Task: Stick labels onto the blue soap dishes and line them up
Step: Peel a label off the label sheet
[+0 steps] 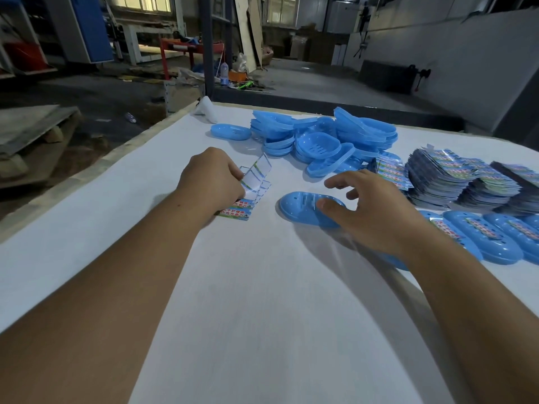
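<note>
Dish in work: we see one blue soap dish point(303, 208) upside down at the tabletop's centre, unlabelled.
Right hand point(370, 211): fingers spread, thumb touching the dish's 3 o'clock end.
Left hand point(213, 179): at 9 o'clock of the dish, pinching a label sheet point(250, 188), its backing partly peeled up.
Labelled dishes point(490, 237): in a row at 3 o'clock.
Unlabelled pile point(320, 141): at 12 o'clock.
Label stacks point(455, 182): at 2 o'clock.
Tabletop point(262, 287): white.
</note>
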`<state>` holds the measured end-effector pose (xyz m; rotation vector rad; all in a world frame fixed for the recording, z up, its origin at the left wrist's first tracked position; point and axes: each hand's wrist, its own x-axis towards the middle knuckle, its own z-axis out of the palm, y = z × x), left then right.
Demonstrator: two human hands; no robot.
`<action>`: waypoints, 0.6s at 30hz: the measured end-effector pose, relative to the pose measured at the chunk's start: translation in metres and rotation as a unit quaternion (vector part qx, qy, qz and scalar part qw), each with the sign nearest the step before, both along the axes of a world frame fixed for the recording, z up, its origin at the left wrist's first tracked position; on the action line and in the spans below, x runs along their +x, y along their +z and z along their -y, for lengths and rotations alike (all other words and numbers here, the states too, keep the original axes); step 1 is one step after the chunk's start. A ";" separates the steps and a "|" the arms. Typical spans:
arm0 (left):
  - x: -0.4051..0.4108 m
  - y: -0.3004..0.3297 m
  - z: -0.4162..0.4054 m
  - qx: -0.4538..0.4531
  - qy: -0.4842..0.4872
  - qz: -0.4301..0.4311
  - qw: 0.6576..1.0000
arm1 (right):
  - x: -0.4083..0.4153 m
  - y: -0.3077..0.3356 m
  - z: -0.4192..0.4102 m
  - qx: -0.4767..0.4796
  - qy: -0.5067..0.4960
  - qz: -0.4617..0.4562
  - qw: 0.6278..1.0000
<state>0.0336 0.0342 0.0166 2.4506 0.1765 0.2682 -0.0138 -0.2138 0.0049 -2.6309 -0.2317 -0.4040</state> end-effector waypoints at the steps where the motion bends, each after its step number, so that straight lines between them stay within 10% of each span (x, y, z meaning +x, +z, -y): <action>1: -0.001 0.000 0.000 0.001 0.002 0.006 1.000 | 0.000 0.000 0.000 0.001 0.001 -0.001 1.000; 18: 0.003 0.001 -0.003 0.061 0.011 0.025 0.998 | 0.000 -0.002 -0.002 0.013 0.007 -0.003 1.000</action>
